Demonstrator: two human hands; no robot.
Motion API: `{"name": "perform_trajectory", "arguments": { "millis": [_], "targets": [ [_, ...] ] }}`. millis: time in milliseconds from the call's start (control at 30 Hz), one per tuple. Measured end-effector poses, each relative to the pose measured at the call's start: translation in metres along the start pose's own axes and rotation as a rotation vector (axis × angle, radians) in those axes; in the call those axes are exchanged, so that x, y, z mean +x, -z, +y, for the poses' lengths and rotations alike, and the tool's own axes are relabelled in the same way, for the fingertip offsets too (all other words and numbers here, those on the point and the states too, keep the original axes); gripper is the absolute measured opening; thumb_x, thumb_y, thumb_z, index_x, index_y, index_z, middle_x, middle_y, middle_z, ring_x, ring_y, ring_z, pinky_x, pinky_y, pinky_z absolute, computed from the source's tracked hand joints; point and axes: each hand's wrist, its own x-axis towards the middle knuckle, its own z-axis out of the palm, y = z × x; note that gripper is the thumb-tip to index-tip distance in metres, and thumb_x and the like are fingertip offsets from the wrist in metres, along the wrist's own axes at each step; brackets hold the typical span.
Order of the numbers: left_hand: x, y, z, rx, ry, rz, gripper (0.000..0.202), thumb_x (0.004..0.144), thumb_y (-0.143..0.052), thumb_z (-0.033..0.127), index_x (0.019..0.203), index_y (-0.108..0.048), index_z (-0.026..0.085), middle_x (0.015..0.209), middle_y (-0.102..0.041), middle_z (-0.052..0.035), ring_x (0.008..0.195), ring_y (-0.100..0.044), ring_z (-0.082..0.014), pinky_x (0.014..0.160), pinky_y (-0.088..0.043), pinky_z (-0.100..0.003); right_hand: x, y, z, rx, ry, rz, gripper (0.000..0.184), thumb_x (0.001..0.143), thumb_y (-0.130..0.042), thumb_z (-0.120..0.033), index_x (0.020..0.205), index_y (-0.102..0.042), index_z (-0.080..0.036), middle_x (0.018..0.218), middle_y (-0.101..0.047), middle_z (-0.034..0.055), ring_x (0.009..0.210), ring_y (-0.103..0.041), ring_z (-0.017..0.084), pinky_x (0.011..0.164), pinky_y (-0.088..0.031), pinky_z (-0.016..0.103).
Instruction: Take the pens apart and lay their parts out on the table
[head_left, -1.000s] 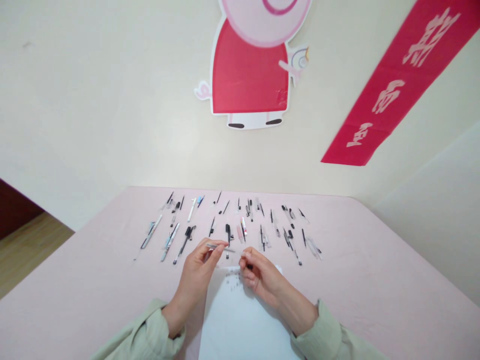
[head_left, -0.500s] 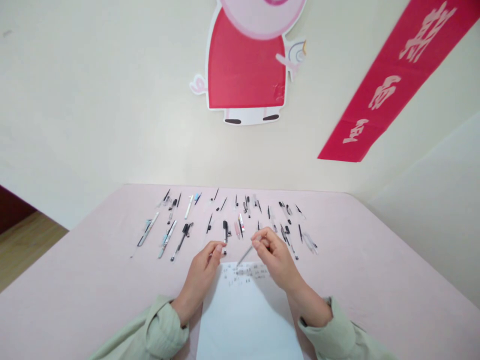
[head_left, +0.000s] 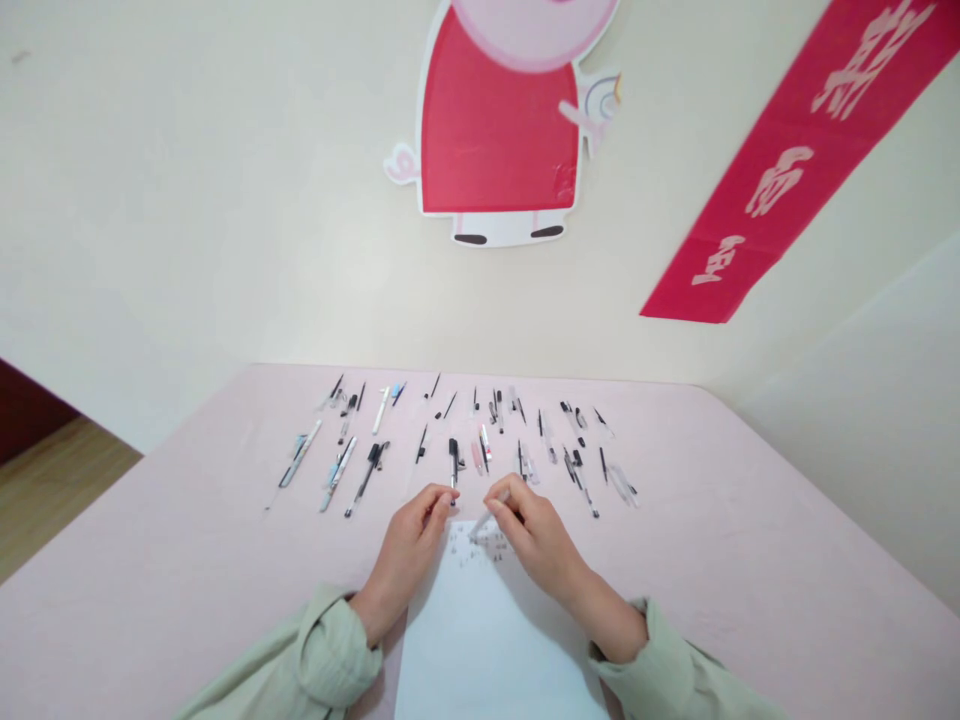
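My right hand [head_left: 536, 535] is closed in a pinch around a slim pale pen refill [head_left: 480, 524]. The refill slants down to the left, its lower end at the handwriting near the top of a white sheet of paper [head_left: 499, 640]. My left hand [head_left: 414, 532] rests by the sheet's upper left corner, thumb and fingers pressed together. Its fingertips reach the lower end of a black-capped pen [head_left: 453, 460]; whether they grip anything is hidden. Right of that pen lie a pink-and-white pen part [head_left: 477, 457] and a dark refill [head_left: 484, 455].
Pens taken apart, caps and refills lie in two rows across the pink tabletop [head_left: 750, 560], among them a white pen [head_left: 381, 410] and a patterned pen [head_left: 339, 474]. A wall [head_left: 225, 200] with a cartoon cutout [head_left: 499, 130] and a red banner [head_left: 780, 180] stands behind.
My right hand has moved left and slightly down with the refill, closer to my left hand. The view has shifted a little; my left hand keeps its place by the black-capped pen.
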Motion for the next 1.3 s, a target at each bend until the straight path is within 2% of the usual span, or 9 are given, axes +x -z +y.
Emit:
{"name": "perform_trajectory", "arguments": {
  "millis": [167, 367, 467, 600, 733, 900, 1067, 1167, 1300],
  "targets": [
    [-0.005, -0.002, 0.000, -0.024, 0.044, 0.063, 0.025, 0.090, -0.042, 0.040, 0.096, -0.059, 0.022, 0.063, -0.053, 0.0038, 0.063, -0.056, -0.0171, 0.063, -0.042, -0.027, 0.015, 0.006, 0.014, 0.708, -0.320, 0.208, 0.027, 0.081, -0.063, -0.046, 0.081, -0.049, -0.023, 0.050, -0.033, -0.0108, 0.040, -0.021, 0.006, 0.037, -0.017, 0.018],
    [-0.010, -0.008, 0.001, -0.092, -0.014, -0.163, 0.034, 0.087, -0.052, 0.040, 0.113, -0.060, 0.021, 0.077, -0.060, 0.0007, 0.060, -0.054, -0.0132, 0.058, -0.042, -0.024, 0.013, -0.011, 0.023, 1.180, -0.527, 0.126, 0.031, 0.070, -0.076, -0.031, 0.071, -0.047, -0.019, 0.051, -0.035, -0.0107, 0.039, -0.017, 0.003, 0.036, -0.016, 0.016],
    [-0.009, -0.008, 0.005, -0.099, -0.086, -0.166, 0.034, 0.088, -0.052, 0.040, 0.111, -0.065, 0.021, 0.084, -0.064, -0.0030, 0.069, -0.058, -0.0148, 0.067, -0.045, -0.026, 0.004, -0.026, 0.021, 1.227, -0.600, 0.022, 0.030, 0.074, -0.075, -0.031, 0.070, -0.047, -0.019, 0.051, -0.039, -0.0093, 0.038, -0.019, 0.003, 0.036, -0.017, 0.016],
    [-0.004, -0.001, 0.007, -0.162, -0.086, -0.010, 0.033, 0.089, -0.049, 0.045, 0.094, -0.069, 0.019, 0.080, -0.064, -0.0040, 0.067, -0.057, -0.0143, 0.065, -0.045, -0.026, -0.001, -0.033, 0.019, 1.223, -0.667, -0.049, 0.030, 0.076, -0.074, -0.035, 0.072, -0.050, -0.018, 0.051, -0.043, -0.0086, 0.038, -0.021, 0.003, 0.037, -0.017, 0.016],
    [0.000, 0.006, 0.006, -0.239, 0.000, 0.131, 0.039, 0.087, -0.052, 0.053, 0.090, -0.067, 0.016, 0.069, -0.060, -0.0011, 0.052, -0.046, -0.0100, 0.051, -0.039, -0.022, -0.001, -0.030, 0.018, 1.152, -0.652, -0.025, 0.030, 0.073, -0.075, -0.036, 0.083, -0.056, -0.017, 0.054, -0.049, -0.0077, 0.039, -0.022, 0.002, 0.038, -0.016, 0.016],
    [0.011, 0.017, 0.011, -0.337, 0.075, 0.231, 0.044, 0.081, -0.056, 0.060, 0.085, -0.063, 0.016, 0.061, -0.053, 0.0027, 0.046, -0.038, -0.0066, 0.043, -0.028, -0.018, 0.000, -0.025, 0.016, 1.021, -0.591, -0.057, 0.029, 0.072, -0.076, -0.034, 0.077, -0.053, -0.017, 0.054, -0.049, -0.0071, 0.040, -0.023, 0.002, 0.039, -0.014, 0.016],
    [0.028, 0.035, 0.015, -0.531, 0.102, 0.457, 0.038, 0.086, -0.051, 0.055, 0.081, -0.056, 0.018, 0.057, -0.047, 0.0060, 0.043, -0.034, -0.0046, 0.041, -0.024, -0.016, 0.008, -0.014, 0.021, 0.989, -0.569, 0.089, 0.031, 0.068, -0.077, -0.035, 0.077, -0.053, -0.018, 0.054, -0.048, -0.0083, 0.040, -0.022, 0.002, 0.039, -0.015, 0.017],
    [0.026, 0.029, 0.014, -0.517, 0.186, 0.377, 0.037, 0.084, -0.053, 0.054, 0.081, -0.056, 0.017, 0.056, -0.045, 0.0070, 0.042, -0.031, -0.0044, 0.040, -0.023, -0.016, 0.011, -0.012, 0.022, 0.997, -0.545, 0.181, 0.033, 0.067, -0.078, -0.035, 0.077, -0.052, -0.018, 0.056, -0.048, -0.0081, 0.041, -0.025, 0.002, 0.039, -0.019, 0.017],
    [0.007, 0.000, 0.009, -0.425, 0.298, 0.009, 0.045, 0.077, -0.061, 0.054, 0.097, -0.062, 0.014, 0.058, -0.047, 0.0067, 0.043, -0.031, -0.0051, 0.040, -0.020, -0.018, 0.008, -0.020, 0.019, 0.973, -0.537, 0.192, 0.038, 0.066, -0.078, -0.042, 0.081, -0.052, -0.018, 0.054, -0.045, -0.0099, 0.040, -0.024, 0.002, 0.038, -0.018, 0.017]
  ]
}}
